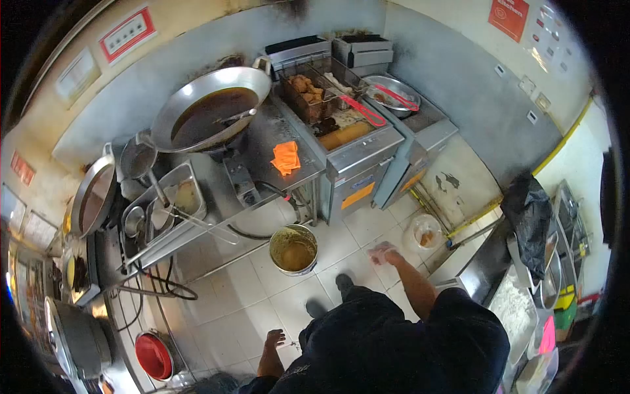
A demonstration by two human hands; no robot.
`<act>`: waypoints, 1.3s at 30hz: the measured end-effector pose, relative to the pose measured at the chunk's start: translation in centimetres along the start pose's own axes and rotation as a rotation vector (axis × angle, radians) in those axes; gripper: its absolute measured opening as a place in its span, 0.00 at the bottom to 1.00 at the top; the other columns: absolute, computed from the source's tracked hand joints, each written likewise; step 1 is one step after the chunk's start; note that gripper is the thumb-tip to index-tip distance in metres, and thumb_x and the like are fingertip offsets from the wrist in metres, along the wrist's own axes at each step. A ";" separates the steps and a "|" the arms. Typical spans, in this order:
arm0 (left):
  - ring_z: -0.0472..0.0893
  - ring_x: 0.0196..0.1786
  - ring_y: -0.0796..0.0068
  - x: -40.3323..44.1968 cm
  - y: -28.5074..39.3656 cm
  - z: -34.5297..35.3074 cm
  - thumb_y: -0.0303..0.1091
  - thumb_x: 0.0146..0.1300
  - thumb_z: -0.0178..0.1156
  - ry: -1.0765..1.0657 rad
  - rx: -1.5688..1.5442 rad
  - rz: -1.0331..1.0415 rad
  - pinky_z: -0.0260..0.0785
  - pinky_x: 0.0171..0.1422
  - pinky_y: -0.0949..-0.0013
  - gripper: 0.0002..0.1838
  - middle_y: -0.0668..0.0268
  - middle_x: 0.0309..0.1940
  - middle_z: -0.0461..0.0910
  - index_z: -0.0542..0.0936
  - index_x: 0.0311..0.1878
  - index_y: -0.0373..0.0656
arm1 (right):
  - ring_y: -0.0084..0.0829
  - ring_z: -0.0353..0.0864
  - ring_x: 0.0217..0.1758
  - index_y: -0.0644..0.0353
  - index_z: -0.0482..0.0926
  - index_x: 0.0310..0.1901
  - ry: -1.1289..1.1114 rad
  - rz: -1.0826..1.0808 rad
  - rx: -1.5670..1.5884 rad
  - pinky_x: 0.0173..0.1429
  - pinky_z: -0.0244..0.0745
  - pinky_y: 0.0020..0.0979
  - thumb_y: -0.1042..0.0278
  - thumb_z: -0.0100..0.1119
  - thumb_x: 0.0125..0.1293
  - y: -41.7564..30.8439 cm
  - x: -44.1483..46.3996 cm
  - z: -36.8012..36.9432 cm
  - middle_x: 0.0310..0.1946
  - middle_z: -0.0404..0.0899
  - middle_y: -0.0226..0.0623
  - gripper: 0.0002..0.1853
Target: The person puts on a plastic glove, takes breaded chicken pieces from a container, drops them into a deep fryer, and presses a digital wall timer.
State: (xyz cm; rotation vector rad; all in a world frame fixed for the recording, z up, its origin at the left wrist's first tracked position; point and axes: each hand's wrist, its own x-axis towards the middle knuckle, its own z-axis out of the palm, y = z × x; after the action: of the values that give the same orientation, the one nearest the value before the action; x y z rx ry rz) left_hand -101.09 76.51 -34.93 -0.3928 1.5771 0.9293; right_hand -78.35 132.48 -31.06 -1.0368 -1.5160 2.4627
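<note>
Your left hand (pixel 275 338) is released, fingers apart; your right hand (pixel 383 253) is blurred, so I cannot tell its grip, and the clear tub (pixel 415 230) stands near it, to the right. Farther left, the round bucket (pixel 281 241) looks stiff and probably heavy, its smeared rim perhaps slippery, so opposite sides are the better hold. Beyond, the crumpled orange cloth (pixel 286 157) seems soft and light.

We're in a commercial kitchen here, with a deep fryer (pixel 357 148) holding browned food (pixel 307 90) in its wire baskets, a wide wok (pixel 213 108) of dark liquid right beside it. Grease-stained metal panels (pixel 453 85) line the wall, and a big lidded pot (pixel 82 341) sits off left
</note>
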 end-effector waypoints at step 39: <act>0.77 0.30 0.70 18.6 37.0 28.0 0.43 0.56 0.53 -0.104 -0.154 0.456 0.69 0.30 0.64 0.10 0.63 0.26 0.77 0.78 0.32 0.47 | 0.40 0.74 0.28 0.71 0.75 0.35 0.564 -0.278 -1.410 0.34 0.67 0.43 0.50 0.55 0.53 -67.0 17.7 -5.6 0.29 0.76 0.55 0.25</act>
State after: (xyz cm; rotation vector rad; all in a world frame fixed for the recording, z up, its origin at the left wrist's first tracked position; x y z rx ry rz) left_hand -112.88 124.92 -39.08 -0.0859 1.5312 1.4032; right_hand -107.30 177.90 12.95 -1.2469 -2.7557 0.5202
